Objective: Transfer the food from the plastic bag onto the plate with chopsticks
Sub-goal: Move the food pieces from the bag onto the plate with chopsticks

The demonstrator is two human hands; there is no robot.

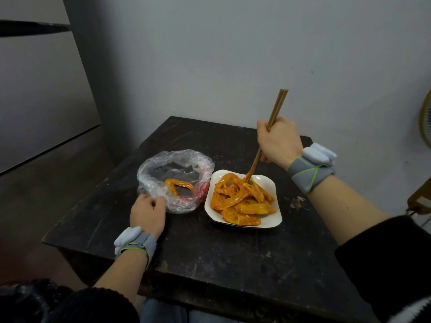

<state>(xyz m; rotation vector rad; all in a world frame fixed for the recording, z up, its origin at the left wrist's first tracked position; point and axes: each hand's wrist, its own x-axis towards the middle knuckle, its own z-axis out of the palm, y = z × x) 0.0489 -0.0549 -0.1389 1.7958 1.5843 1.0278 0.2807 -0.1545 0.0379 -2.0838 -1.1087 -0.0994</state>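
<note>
Head view, items as you hold them.

Right hand: your grip is clamped on the chopsticks, shafts slanting down and toward your left, butt ends raised above the knuckles. Tips together, resting in the heap of food on the plate; whether a piece sits between them cannot be told. Wrist bent, forearm coming in from your right.

Left hand: grip pinched shut on the near rim of the plastic bag, palm down, holding the mouth open on the counter.

Remaining piece: one orange strip inside the bag, curled, long axis running roughly across you, left to right. It lies to the left of the chopstick tips and at about their level, past the plate's left edge, which just touches the bag.

Judgement: nearly done. The right hand is nearer the plate than the strip; the next move likely calls for a lift clear of the heap and a sweep leftward over the bag's rim.
</note>
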